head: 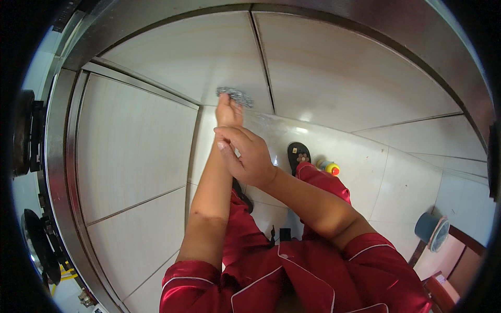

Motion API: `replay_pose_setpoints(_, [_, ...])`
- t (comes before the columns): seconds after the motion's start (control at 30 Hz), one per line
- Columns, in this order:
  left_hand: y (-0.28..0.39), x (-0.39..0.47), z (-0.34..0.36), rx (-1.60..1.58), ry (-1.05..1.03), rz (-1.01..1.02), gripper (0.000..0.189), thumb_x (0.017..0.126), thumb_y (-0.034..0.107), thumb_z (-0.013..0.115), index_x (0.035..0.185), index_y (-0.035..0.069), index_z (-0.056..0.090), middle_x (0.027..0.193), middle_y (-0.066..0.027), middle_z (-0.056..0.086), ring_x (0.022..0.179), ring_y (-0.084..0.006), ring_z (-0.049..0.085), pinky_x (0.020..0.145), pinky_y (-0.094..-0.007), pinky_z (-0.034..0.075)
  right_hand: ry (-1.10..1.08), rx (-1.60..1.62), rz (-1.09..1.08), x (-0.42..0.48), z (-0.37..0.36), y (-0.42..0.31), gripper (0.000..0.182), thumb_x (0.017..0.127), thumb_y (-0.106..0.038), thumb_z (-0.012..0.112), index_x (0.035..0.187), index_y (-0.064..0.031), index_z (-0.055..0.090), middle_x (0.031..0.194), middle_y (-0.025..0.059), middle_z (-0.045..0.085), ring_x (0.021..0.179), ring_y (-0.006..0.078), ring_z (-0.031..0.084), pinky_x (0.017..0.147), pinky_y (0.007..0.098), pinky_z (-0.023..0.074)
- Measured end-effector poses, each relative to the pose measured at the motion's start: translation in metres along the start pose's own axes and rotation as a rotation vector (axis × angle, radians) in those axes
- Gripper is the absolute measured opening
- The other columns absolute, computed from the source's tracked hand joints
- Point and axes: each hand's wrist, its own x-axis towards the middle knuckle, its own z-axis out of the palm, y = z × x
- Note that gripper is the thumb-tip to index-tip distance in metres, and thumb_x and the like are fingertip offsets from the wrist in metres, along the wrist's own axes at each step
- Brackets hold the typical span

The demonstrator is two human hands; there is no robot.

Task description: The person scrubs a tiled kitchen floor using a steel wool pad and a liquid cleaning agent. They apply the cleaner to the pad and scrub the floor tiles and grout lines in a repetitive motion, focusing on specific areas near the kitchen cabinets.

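My left hand (229, 113) stretches forward and presses a silver-grey scouring pad (235, 97) against the lower part of a tiled cabinet front (195, 58), close to the floor. Its fingers partly hide behind the pad. My right hand (252, 156) overlaps the left wrist in the picture; whether the two touch, I cannot tell. A gap shows between its thumb and bent fingers, and no object is visible in it.
On the floor tiles (344, 195) a yellow bottle with a red cap (328, 167) lies beside my black slipper (298, 152). Another tiled panel (133, 148) rises at left, below a counter with a black pan (37, 246). A blue-grey bin (426, 227) stands at right.
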Motion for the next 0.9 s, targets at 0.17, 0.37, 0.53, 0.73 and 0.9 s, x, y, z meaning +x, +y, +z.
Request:
replay_pose_setpoints(0.17, [0.011, 0.005, -0.033, -0.113, -0.068, -0.037, 0.016, 0.09, 0.023, 0.044, 0.098, 0.01, 0.048, 0.091, 0.0, 0.05, 0.089, -0.0134, 0.045, 0.084, -0.0325, 0.035, -0.003, -0.036, -0.037, -0.003, 0.01, -0.005, 0.018, 0.078, -0.007, 0.054, 0.094, -0.0014, 0.055, 0.081, 0.0123, 0.059, 0.071, 0.0276, 0.057, 0.061, 0.034, 0.0468])
replay_pose_setpoints(0.37, [0.0, -0.051, 0.047, -0.074, -0.182, 0.056, 0.019, 0.089, 0.015, 0.045, 0.106, 0.008, 0.041, 0.1, -0.0018, 0.045, 0.094, -0.0142, 0.043, 0.092, -0.0317, 0.032, 0.079, -0.048, -0.093, 0.009, 0.005, 0.005, 0.017, 0.077, -0.007, 0.054, 0.093, -0.0008, 0.055, 0.078, 0.0111, 0.059, 0.07, 0.0269, 0.057, 0.06, 0.0341, 0.0466])
replay_pose_setpoints(0.53, [0.004, -0.029, 0.013, -0.02, -0.191, 0.022, 0.015, 0.088, 0.012, 0.044, 0.102, 0.01, 0.042, 0.098, 0.0, 0.045, 0.091, -0.0132, 0.043, 0.087, -0.0295, 0.033, 0.034, -0.062, -0.056, 0.003, -0.003, -0.001, 0.016, 0.078, -0.002, 0.053, 0.094, 0.0005, 0.055, 0.079, 0.0118, 0.06, 0.068, 0.0237, 0.058, 0.06, 0.03, 0.0469])
replay_pose_setpoints(0.73, [0.001, -0.057, 0.058, 0.045, -0.248, -0.032, 0.016, 0.086, 0.014, 0.048, 0.1, 0.012, 0.041, 0.098, 0.0022, 0.043, 0.086, -0.0106, 0.04, 0.081, -0.0296, 0.033, 0.066, -0.088, -0.108, 0.008, -0.009, 0.007, 0.017, 0.077, 0.0, 0.053, 0.094, 0.0006, 0.055, 0.078, 0.0117, 0.059, 0.066, 0.0221, 0.057, 0.06, 0.0271, 0.0458])
replay_pose_setpoints(0.9, [0.008, -0.038, 0.027, 0.094, 0.003, -0.081, 0.035, 0.085, 0.015, 0.049, 0.118, 0.012, 0.037, 0.103, 0.0005, 0.042, 0.094, -0.0101, 0.04, 0.085, -0.0309, 0.033, 0.05, -0.108, -0.087, 0.009, -0.008, 0.011, 0.016, 0.078, -0.001, 0.053, 0.093, 0.0002, 0.054, 0.079, 0.0116, 0.058, 0.065, 0.0223, 0.056, 0.06, 0.0267, 0.0452])
